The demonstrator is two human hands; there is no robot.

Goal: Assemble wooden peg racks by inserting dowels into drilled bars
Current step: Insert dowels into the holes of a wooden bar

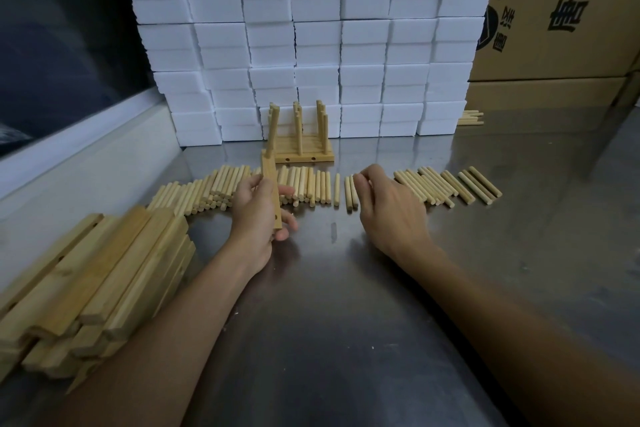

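Gripping drilled bar (271,194) in left hand (256,210), right hand (386,208) on dowels (351,192)

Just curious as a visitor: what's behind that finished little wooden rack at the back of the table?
Right behind the finished rack stands a tall wall of stacked white boxes. The rack's upright pegs cover part of the lowest boxes, and whatever lies beyond the wall is hidden.

Two hands (258,204), one bar (271,191) held up, one finished rack (300,146), two cardboard boxes (568,10). The loose dowels (304,184), stacked bars (100,274) and white blocks (311,45) are too many to count.
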